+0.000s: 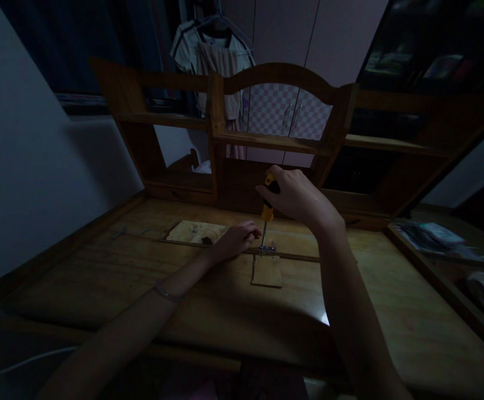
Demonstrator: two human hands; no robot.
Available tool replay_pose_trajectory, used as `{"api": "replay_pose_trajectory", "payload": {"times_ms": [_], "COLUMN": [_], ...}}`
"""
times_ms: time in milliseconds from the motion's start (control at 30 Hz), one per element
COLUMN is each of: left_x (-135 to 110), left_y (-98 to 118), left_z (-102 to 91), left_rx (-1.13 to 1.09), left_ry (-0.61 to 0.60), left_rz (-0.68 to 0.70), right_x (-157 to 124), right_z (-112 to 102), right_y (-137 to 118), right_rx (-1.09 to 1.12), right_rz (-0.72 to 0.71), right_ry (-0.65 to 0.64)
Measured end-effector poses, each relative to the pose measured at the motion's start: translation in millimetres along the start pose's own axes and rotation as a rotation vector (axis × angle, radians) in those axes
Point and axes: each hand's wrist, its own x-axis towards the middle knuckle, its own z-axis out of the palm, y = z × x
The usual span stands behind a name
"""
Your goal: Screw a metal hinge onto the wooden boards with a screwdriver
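Note:
My right hand (298,195) is wrapped round the yellow and black handle of a screwdriver (268,213). The screwdriver stands nearly upright, its tip down at a small metal hinge (270,250). That hinge lies at the far edge of a small square piece of wood (267,272) on the desktop. Close to the left of the screwdriver's shaft is my left hand (239,240), fingers curled and drawn together; what they pinch, if anything, is hidden. A pale rough-faced board (189,230) lies beyond and to the left of this hand.
The wooden desktop (150,289) carries a shelf unit (267,141) along its far side. Small items (119,232) lie at the far left. Papers (437,236) and bundled things rest on a lower surface at right. A white cable (37,355) runs at the near left.

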Motion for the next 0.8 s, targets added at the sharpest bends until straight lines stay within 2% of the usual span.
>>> {"api": "replay_pose_trajectory", "payload": {"times_ms": [233,600,800], "left_x": [-1.2,1.0,-0.1], "left_y": [1.0,2.9,0.6], "left_z": [-0.3,-1.6,-0.9], "left_rx": [0.002,0.027,0.007], "left_ry": [-0.004,-0.017,-0.015], "left_rz": [0.005,-0.025,0.006], "right_x": [-1.5,-5.1,-5.5], "right_z": [0.3,-6.4,-7.4], "right_y": [1.4,-2.7,-3.3], "right_rx": [-0.014,0.026,0.056], "right_rz": [-0.008,0.023,0.003], "right_ry": [0.014,-0.063,-0.028]}}
